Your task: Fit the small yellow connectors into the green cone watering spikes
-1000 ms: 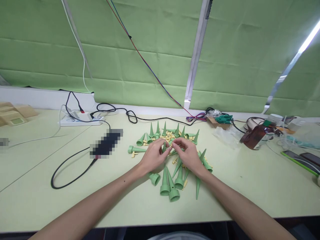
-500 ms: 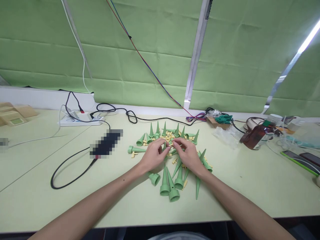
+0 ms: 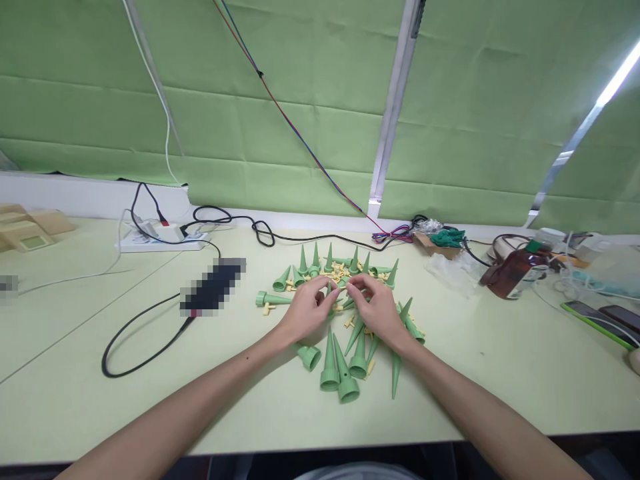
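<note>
A heap of green plastic cone spikes [image 3: 339, 363] and small yellow pegs [image 3: 342, 271] lies on the pale green table [image 3: 500, 373]. My left hand [image 3: 306, 313] is curled around a green spike, with its fingertips pinched at the top. My right hand [image 3: 376, 305] is pinched just right of it, thumb and forefinger closed on something small at the spike's tip; I cannot name it. Both hands sit over the middle of the heap, fingertips almost touching. More spikes stand upright behind the hands.
A black cable [image 3: 135, 333] and a blurred dark box [image 3: 213, 287] lie to the left, with a white power strip [image 3: 163, 237] behind. A brown bottle [image 3: 513, 270], clear bags, cords and phones [image 3: 600, 317] crowd the right. Green blinds hang behind.
My fingertips have shifted slightly around the spike between them; the hands stay in the same place over the heap.
</note>
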Motion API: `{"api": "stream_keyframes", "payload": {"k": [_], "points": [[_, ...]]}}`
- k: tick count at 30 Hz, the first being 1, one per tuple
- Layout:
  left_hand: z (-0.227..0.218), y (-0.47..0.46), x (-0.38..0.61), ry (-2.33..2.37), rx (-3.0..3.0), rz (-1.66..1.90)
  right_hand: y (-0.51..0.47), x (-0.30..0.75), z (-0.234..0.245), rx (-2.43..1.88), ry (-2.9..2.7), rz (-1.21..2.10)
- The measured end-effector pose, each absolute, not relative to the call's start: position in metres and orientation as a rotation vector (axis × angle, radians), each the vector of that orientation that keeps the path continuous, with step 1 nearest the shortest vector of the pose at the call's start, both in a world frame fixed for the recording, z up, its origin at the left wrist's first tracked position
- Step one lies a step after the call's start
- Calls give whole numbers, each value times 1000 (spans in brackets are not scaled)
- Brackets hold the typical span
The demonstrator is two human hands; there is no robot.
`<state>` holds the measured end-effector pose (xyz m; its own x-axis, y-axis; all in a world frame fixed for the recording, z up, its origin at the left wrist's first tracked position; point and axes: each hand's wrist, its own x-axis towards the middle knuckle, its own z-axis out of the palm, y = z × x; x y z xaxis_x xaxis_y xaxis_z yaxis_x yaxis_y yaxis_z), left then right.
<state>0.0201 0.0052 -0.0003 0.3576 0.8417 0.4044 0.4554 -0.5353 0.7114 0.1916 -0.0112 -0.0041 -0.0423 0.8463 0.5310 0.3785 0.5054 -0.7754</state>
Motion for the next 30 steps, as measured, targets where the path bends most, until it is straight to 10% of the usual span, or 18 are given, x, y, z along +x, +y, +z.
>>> {"api": "stream_keyframes", "payload": {"k": [30], "points": [[-3, 8, 18, 1159, 2265, 954, -9, 193, -4, -1109, -1620, 480]]}}
